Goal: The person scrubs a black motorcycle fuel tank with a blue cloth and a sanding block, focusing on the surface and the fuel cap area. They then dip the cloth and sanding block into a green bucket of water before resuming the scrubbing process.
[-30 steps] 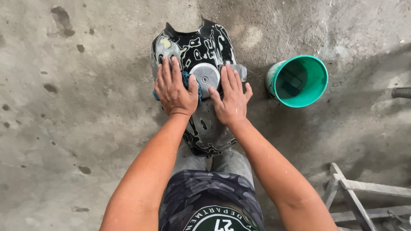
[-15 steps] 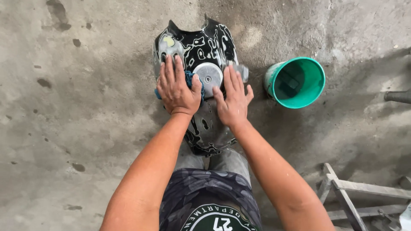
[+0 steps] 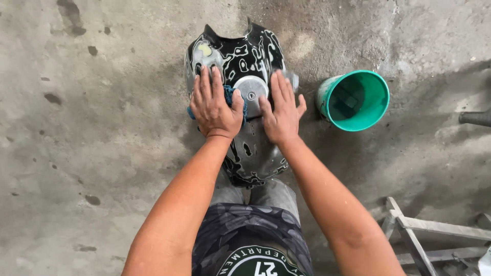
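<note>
The tank (image 3: 240, 76) lay on the floor (image 3: 102, 128), its long side running from twelve to six o'clock. My left hand (image 3: 215, 105) pressed a blue rag (image 3: 232, 97) flat on it. My right hand (image 3: 281, 110) lay open at three o'clock of the cap (image 3: 250, 89).

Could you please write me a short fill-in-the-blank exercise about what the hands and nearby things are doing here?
1. The left hand presses a ____ cloth onto the glossy black motorcycle fuel tank.
2. The right hand lies ____ on the tank, beside its round silver cap.
3. The green plastic bucket stands on the ____ floor.

Missing words: blue; flat; concrete
</note>
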